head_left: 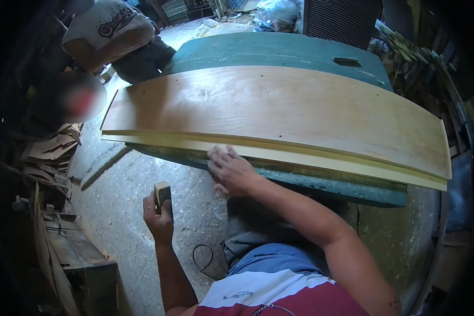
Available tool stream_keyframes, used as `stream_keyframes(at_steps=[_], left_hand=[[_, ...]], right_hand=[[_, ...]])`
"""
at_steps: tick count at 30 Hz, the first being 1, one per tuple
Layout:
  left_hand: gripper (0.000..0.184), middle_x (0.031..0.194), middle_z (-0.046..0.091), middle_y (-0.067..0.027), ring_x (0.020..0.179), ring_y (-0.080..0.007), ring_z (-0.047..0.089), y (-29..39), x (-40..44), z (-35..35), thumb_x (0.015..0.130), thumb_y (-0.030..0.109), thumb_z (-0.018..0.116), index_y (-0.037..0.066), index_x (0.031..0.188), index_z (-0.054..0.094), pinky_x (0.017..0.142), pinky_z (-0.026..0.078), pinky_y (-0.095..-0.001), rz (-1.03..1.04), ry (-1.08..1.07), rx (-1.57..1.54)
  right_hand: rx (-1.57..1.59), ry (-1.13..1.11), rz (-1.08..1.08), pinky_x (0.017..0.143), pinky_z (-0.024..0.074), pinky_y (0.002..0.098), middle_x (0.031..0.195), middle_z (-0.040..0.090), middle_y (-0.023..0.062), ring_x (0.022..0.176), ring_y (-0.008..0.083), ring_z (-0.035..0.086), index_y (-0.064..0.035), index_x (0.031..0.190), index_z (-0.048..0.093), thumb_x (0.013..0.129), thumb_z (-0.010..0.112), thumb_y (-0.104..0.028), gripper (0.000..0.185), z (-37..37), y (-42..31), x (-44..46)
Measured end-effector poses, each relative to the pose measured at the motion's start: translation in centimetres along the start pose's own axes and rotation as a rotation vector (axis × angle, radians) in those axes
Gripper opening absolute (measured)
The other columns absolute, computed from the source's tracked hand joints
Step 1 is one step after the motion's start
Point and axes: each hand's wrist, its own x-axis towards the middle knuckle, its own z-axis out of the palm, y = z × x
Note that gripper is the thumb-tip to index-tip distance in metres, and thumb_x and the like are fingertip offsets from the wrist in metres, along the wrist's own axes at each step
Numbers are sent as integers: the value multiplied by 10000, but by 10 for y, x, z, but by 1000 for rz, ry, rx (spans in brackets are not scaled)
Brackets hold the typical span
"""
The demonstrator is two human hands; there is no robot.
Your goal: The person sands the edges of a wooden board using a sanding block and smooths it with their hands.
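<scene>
My left hand (159, 215) is closed around a small sanding block (163, 190), pale on its end face and dark along the side. It is held in the air over the floor, apart from the bench. Fingers spread, my right hand (231, 171) lies at the near pale edge strip (300, 157) of a long wooden panel (247, 105), seemingly touching it. Whether the fingertips press on the strip or only hover cannot be made out. The panel lies flat on a green workbench (279, 50), with several small dark spots on its face.
Another person (110, 37) stands at the far left beside the bench. Wood scraps (50, 145) are heaped at the left, above a grey box-like piece (79, 242). A thin cord (203, 258) lies on the floor near my legs. Stacked wood strips (411, 47) lean at the right.
</scene>
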Motion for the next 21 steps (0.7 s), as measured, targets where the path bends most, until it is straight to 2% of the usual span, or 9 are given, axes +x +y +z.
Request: stream_keyframes(at_steps=[2, 3, 5, 9, 12, 14, 16, 19, 21], left_hand=[[399, 1144, 648, -141, 1035, -287, 663, 21, 16, 13, 913, 32, 750, -19, 1299, 664, 908, 535, -379, 96, -92, 12], [399, 1144, 648, -141, 1035, -287, 663, 32, 27, 22, 913, 32, 750, -19, 1299, 664, 908, 535, -379, 96, -98, 5], [433, 1142, 672, -158, 1053, -336, 682, 54, 49, 44, 872, 38, 782, 3, 1290, 675, 894, 557, -397, 324, -208, 150], [485, 1118, 694, -152, 1067, -364, 685, 91, 85, 94, 811, 54, 813, 21, 1278, 685, 879, 572, -421, 491, -336, 103], [540, 1098, 705, -107, 1044, -331, 674, 109, 109, 135, 748, 131, 833, 51, 1266, 702, 900, 559, -433, 793, -520, 122], [542, 1093, 702, -100, 1035, -323, 664, 111, 122, 153, 745, 147, 833, 61, 1265, 704, 901, 554, -432, 878, -600, 145], [558, 1075, 681, -76, 1002, -296, 636, 99, 131, 169, 730, 189, 836, 70, 1260, 708, 870, 543, -423, 1032, -652, 223], [556, 1068, 664, -72, 977, -287, 634, 87, 137, 190, 732, 220, 836, 57, 1249, 712, 833, 536, -420, 1164, -591, 236], [557, 1048, 645, -61, 959, -261, 630, 105, 127, 213, 744, 260, 839, 48, 1242, 709, 799, 526, -406, 1276, -569, 183]], right_hand=[[583, -433, -260, 1252, 307, 556, 1491, 524, 245, 1457, 415, 441, 44, 1417, 549, 906, 741, -370, 684, -17, 10, -10], [580, -435, -251, 1252, 307, 556, 1491, 524, 245, 1457, 415, 441, 44, 1417, 549, 906, 741, -370, 684, -23, 11, -22], [328, 186, -145, 1207, 382, 544, 1430, 582, 214, 1404, 385, 511, -10, 1345, 613, 883, 767, -270, 552, -37, 8, -53], [112, 225, 212, 1225, 336, 549, 1410, 602, 206, 1414, 391, 500, -16, 1332, 625, 872, 777, -299, 560, -58, 36, -107], [43, 203, 313, 1233, 314, 557, 1421, 600, 200, 1415, 395, 500, -17, 1348, 619, 875, 775, -318, 582, -84, 56, -162], [-35, 177, 446, 1227, 318, 562, 1447, 592, 203, 1415, 397, 502, -20, 1376, 610, 891, 756, -318, 587, -103, 76, -209], [-183, 321, 616, 1226, 308, 580, 1467, 580, 222, 1415, 404, 502, -11, 1388, 605, 914, 733, -308, 574, -121, 109, -258], [-478, 493, 854, 1246, 251, 614, 1605, 393, 288, 1491, 469, 381, 37, 1553, 407, 1028, 597, -345, 677, -145, 158, -319], [-360, 609, 969, 1250, 225, 639, 1634, 317, 317, 1512, 491, 331, 54, 1568, 371, 1037, 564, -404, 727, -136, 177, -331]])
